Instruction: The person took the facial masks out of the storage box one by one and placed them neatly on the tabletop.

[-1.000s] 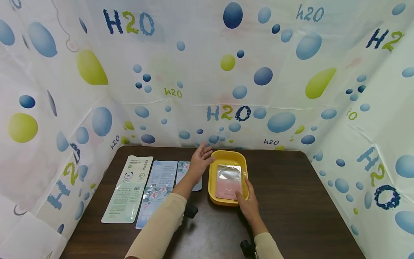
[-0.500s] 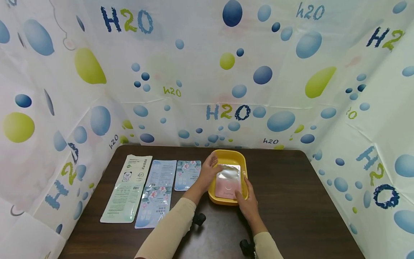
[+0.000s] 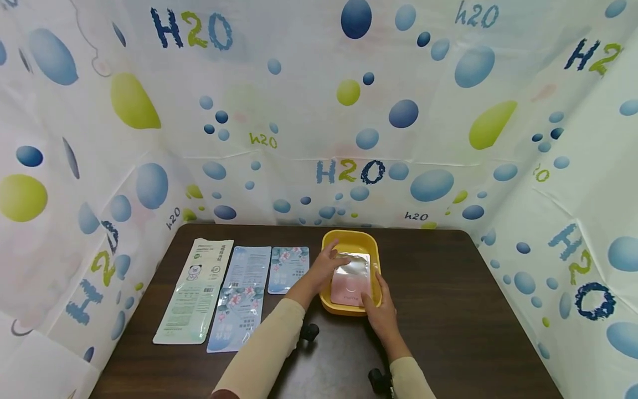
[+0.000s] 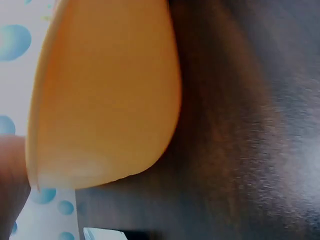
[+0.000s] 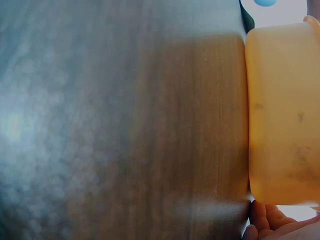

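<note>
A yellow plastic tray [image 3: 355,239] stands at the middle of the table, its outer wall filling much of the left wrist view. Inside lies a packet [image 3: 350,285], silver at the top and pink below. My left hand [image 3: 321,271] reaches over the tray's left rim, fingers spread loosely above the packet's upper left edge; whether they touch it I cannot tell. At the lower right side, my right hand [image 3: 382,313] grips the tray, thumb over the rim near the packet and fingers along the outside. Part of those fingers shows beside the tray wall [image 5: 285,115] in the right wrist view.
Left of the tray, flat packets lie in a row: a tall pale green one [image 3: 191,299], a long blue floral one [image 3: 241,302] and a small blue floral one [image 3: 289,270]. The dark wooden table [image 3: 448,321] meets a printed white curtain [image 3: 279,105] behind.
My left hand has come down and right from beside the small floral packet, over the tray's left rim to the pink packet. The right hand stays at the tray.
</note>
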Demonstrator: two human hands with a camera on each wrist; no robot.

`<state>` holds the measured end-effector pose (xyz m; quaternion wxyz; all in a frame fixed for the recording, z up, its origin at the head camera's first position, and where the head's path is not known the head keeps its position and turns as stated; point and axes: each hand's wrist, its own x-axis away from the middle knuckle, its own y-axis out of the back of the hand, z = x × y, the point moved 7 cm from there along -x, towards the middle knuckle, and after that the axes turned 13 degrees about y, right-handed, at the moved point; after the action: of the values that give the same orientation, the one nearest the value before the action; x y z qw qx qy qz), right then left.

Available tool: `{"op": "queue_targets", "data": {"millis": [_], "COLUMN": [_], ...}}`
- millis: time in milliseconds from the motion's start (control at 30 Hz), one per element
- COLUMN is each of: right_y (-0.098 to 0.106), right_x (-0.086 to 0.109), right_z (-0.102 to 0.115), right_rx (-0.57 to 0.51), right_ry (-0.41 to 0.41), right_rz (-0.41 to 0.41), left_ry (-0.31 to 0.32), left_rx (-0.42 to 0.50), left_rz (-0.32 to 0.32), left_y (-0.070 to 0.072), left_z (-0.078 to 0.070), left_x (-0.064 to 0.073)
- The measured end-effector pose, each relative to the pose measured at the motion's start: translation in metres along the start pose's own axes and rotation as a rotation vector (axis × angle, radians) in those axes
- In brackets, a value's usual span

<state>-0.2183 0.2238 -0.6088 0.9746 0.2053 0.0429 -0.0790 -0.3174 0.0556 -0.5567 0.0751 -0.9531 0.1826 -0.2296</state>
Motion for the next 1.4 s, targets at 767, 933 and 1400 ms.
{"op": "queue_targets", "data": {"millis": [767, 933, 1400], "right_y": [0.001, 0.001, 0.001], "right_x": [0.001, -0.001, 0.0], "right_z": [0.0, 0.002, 0.003], "right_rx": [-0.005, 0.003, 0.012], "right_ry": [-0.016, -0.02, -0.021], "right_rz": [0.002, 0.006, 0.002], "left_ry": [0.116, 0.103, 0.055], "left_rx": [0.089, 0.115, 0.039], "left_rz": [0.04, 0.018, 0.032], "left_y": [-0.001, 0.0, 0.001], "left_z": [0.005, 0.003, 0.004], "left_x": [-0.004, -0.002, 0.001]}}
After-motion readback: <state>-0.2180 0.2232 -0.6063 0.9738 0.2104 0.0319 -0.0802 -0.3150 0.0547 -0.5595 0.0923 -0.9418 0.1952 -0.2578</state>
